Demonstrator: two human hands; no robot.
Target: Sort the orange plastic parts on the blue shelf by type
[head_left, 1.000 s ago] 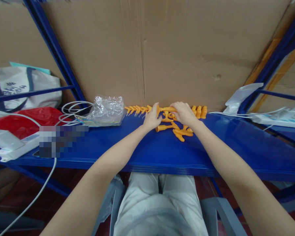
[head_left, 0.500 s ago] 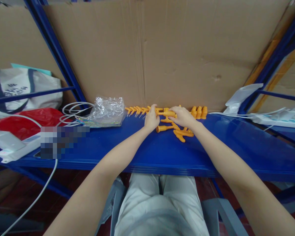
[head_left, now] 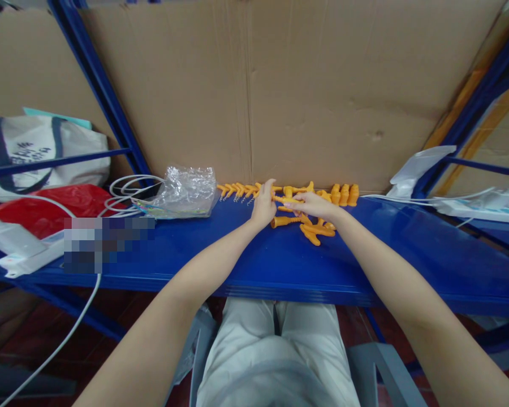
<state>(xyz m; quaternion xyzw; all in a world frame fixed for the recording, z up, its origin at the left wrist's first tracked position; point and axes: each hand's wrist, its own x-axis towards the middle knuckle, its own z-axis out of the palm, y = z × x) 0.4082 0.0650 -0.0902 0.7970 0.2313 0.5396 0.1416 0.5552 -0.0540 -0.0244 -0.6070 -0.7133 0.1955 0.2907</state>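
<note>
One slim orange piece sits at the bench's far side, narrow in the right hand's fingers; whether the left hand's fingers grip it, I cannot tell. It should handle light and stiff, best held mid-length.

The wearer's trousers were pale and off-white, with soft creases over both thighs. A greyish, curved band, too blurred to identify, crossed the lap. The forearms, left hand and right hand were bare.
</note>
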